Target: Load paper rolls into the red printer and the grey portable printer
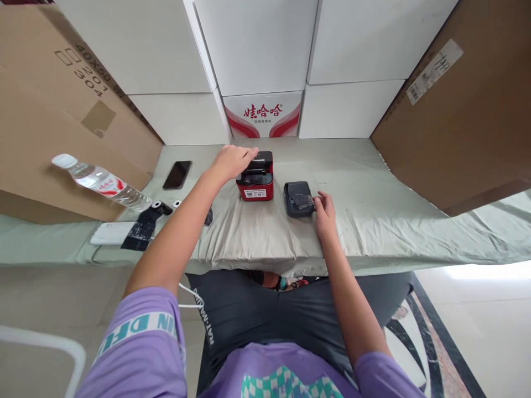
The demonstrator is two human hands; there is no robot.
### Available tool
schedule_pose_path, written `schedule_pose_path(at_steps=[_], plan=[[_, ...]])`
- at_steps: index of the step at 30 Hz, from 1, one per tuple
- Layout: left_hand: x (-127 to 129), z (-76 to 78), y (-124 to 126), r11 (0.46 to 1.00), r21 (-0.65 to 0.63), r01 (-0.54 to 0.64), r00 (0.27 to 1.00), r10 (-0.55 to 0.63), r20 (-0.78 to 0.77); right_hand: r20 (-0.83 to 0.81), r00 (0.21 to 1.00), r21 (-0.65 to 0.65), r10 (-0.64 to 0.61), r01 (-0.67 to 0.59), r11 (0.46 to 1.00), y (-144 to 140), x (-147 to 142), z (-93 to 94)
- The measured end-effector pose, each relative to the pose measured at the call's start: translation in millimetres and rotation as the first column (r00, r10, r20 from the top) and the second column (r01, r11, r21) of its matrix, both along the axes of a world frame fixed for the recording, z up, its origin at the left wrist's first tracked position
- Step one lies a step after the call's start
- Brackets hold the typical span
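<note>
Resting on the worktop centre, the red printer is pressed under the left hand, its grip draped flat, while the right hand fingers pinch the black printer edge beside it; steadying both firmly seems wise.

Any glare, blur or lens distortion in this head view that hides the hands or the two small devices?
Head view: strong wide-angle bending at the edges; glare on the floor at right; left hand on the red device and right hand at the black device are sharp, evenly lit.
</note>
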State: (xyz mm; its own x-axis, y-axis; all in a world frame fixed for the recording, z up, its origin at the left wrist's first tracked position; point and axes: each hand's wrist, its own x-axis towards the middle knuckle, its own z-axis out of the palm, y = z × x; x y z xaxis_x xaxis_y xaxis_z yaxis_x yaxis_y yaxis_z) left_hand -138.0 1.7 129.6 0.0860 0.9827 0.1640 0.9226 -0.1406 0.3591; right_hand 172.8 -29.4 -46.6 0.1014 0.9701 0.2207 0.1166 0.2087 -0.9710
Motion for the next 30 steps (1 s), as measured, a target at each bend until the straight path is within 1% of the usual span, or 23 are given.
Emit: schedule_pose_path(at_steps=[3,6,9,13,21,24,26,27,28,29,30], plan=[[5,-2.2,-12,0.999,-0.032,-0.034,0.993,0.031,-0.114,0.005,1.0,-0.004,-0.008,0.008,1.0,-1,0,1.3],[13,-1.4,-17,0.995,-0.067,-0.077,0.98,0.063,-0.19,-0.002,1.0,0.0,-0.009,0.009,1.0,-1,-1,1.0],[20,0.5,-16,0.988,-0.085,-0.131,0.972,0.111,-0.209,0.004,1.0,0.012,-0.009,0.009,1.0,0,0,-1.3],[29,0.0,-11,0.98,-0.071,-0.184,0.961,0.164,-0.222,0.027,1.0,0.03,-0.004,0.003,1.0,1,1,-4.1],[32,-3.0,-3,0.971,-0.093,-0.222,0.95,0.194,-0.246,0.034,0.999,0.048,-0.026,0.024,0.999,1,-2,-4.9],[38,-4.0,-5,0.97,-0.073,-0.233,0.943,0.207,-0.259,0.019,0.999,0.05,-0.031,0.03,0.998,2,-3,-5.6],[49,-8.9,-16,0.974,-0.036,-0.224,0.946,0.208,-0.25,0.018,0.999,0.055,-0.031,0.03,0.998,3,-3,-5.8],[56,-14.1,-24,0.978,0.011,-0.21,0.952,0.207,-0.225,0.02,0.999,0.056,-0.032,0.031,0.998,4,-3,-5.8],[64,-22.1,-35,0.979,0.074,-0.189,0.963,0.2,-0.182,0.021,0.999,0.055,-0.034,0.032,0.998,4,-3,-5.8],[72,-32.9,-46,0.971,0.177,-0.16,0.976,0.183,-0.118,0.021,0.999,0.052,-0.035,0.034,0.998,5,-3,-5.8],[80,-46.7,-58,0.949,0.284,-0.14,0.987,0.156,-0.033,0.021,0.999,0.049,-0.037,0.036,0.998,6,-3,-6.0]])
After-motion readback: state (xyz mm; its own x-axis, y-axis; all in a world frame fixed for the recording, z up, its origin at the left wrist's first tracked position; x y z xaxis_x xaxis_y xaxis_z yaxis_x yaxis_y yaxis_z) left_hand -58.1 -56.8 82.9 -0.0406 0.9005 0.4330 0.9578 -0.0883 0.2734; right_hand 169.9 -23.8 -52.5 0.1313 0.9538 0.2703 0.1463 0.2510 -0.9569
